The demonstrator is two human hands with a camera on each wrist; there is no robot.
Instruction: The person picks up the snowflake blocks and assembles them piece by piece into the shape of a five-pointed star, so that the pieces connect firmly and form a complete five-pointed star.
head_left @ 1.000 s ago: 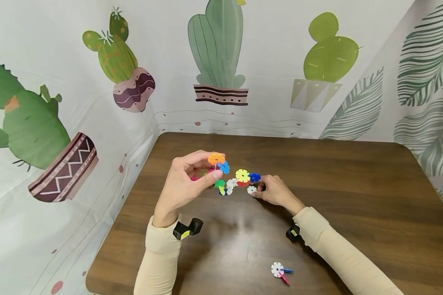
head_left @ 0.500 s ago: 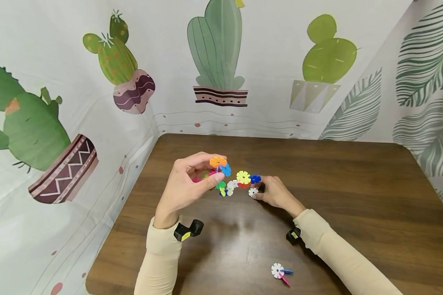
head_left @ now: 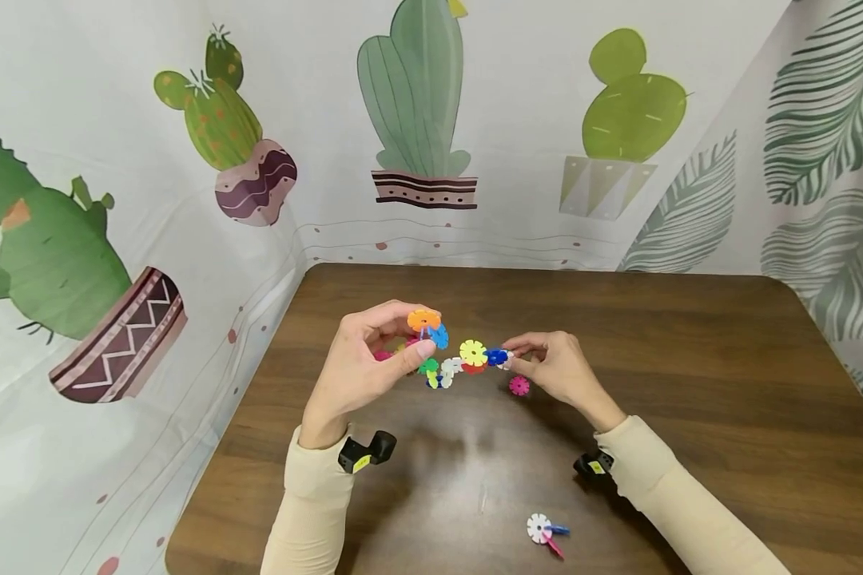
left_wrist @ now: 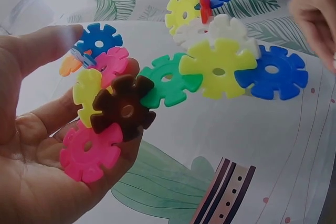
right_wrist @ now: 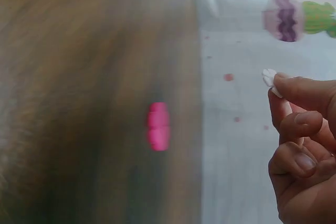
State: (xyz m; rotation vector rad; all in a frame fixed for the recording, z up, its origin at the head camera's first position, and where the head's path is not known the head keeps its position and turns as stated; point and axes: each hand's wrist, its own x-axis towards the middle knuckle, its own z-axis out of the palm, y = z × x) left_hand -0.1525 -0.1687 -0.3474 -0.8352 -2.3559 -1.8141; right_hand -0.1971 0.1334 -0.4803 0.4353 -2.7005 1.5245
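Observation:
My left hand (head_left: 359,367) holds a chain of flower-shaped interlocking discs (head_left: 466,351) above the table. In the left wrist view a brown disc (left_wrist: 111,109) and a pink disc (left_wrist: 79,153) lie against the fingers. Green, yellow, white, red and blue discs run outward from them. An orange disc (head_left: 423,321) and a light blue one stick up by the left thumb. Thumb and fingertips of my right hand (head_left: 564,367) pinch a white disc (right_wrist: 268,77), close by the dark blue disc (head_left: 495,357) at the chain's right end.
A loose pink disc (head_left: 519,386) is below the right hand, over the brown wooden table (head_left: 690,359). Nearer the front lies a white disc (head_left: 538,528) with a blue and a pink disc joined to it. A cactus-print cloth (head_left: 518,112) hangs behind.
My right hand has risen and moved right, bringing the white disc up beside the dark blue one. The loose pink disc has come into view. My left hand stays nearly in place.

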